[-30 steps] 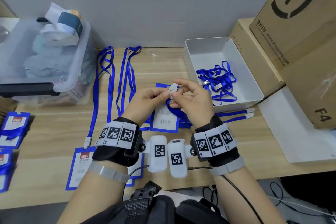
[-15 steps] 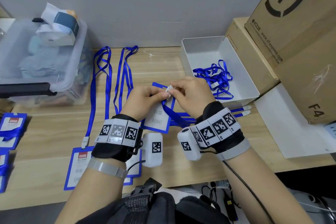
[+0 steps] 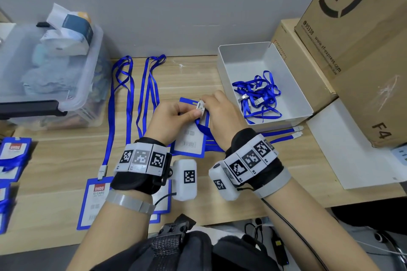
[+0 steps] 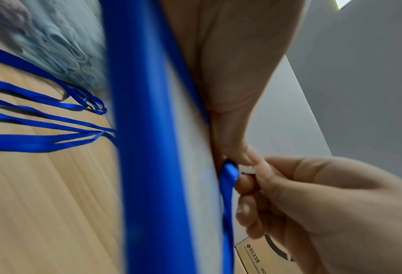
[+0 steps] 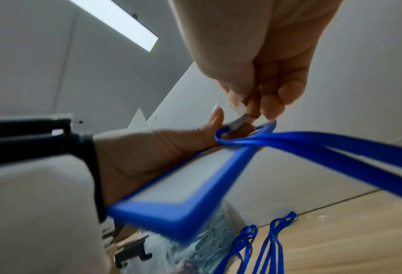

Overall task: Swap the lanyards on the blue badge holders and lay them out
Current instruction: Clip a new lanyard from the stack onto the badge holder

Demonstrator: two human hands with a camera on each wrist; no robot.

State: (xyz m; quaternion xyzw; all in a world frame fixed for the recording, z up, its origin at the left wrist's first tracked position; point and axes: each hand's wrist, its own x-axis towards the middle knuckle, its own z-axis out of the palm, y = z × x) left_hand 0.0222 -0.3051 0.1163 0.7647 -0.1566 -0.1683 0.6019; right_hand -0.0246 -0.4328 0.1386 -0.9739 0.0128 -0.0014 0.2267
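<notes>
My left hand (image 3: 193,114) grips a blue badge holder (image 3: 189,138) by its top edge, just above the wooden table. At the holder's slot, my right hand (image 3: 206,103) pinches the small metal clip (image 3: 200,105) of a blue lanyard (image 3: 202,127). The ribbon trails back under my right wrist. In the left wrist view the holder's blue frame (image 4: 148,148) runs beside my palm, and the ribbon (image 4: 228,194) hangs at my right hand's fingertips (image 4: 244,185). In the right wrist view my fingers pinch the clip (image 5: 240,120) above the holder (image 5: 171,194).
A white tray (image 3: 242,55) holds several tangled lanyards (image 3: 257,94). Two lanyards (image 3: 123,94) lie straight at the left, one clipped to a badge holder (image 3: 94,200). More holders (image 3: 13,154) sit at the far left. A clear bin (image 3: 50,72) and cardboard boxes (image 3: 363,50) flank the table.
Both hands have sunk lower towards the table with the holder and clip. My right wrist has rolled outward. The grips are the same.
</notes>
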